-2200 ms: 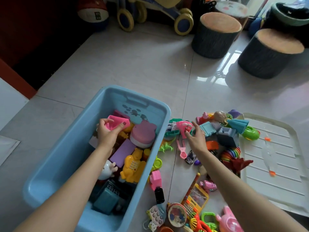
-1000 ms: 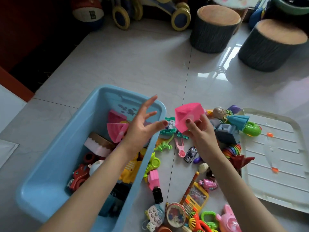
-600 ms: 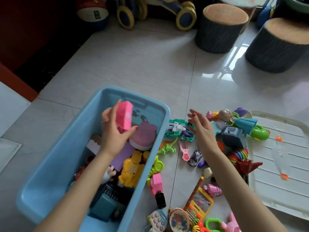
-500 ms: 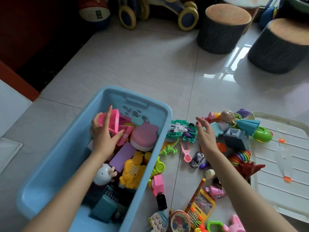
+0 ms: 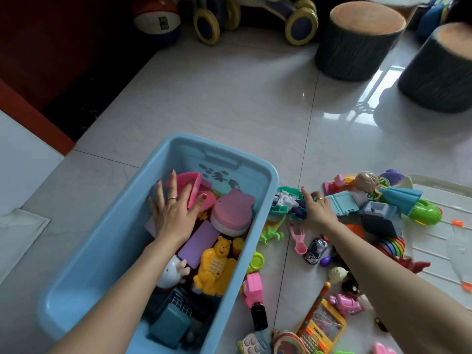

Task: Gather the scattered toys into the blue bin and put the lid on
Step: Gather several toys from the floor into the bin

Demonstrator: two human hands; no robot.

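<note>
My left hand lies flat, fingers spread, on the pink toy in the blue bin. My right hand reaches, index out, holding nothing, for the green-and-white toy. Many toys still litter the floor; the lid waits.

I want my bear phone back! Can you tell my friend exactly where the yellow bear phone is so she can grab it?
Look inside the blue bin on the floor, along its right wall, nearer the person than the big pink bear-shaped box. The yellow bear phone lies there beside a flat purple block. It is the only yellow toy in the bin, with a bear's head above white buttons.
</note>
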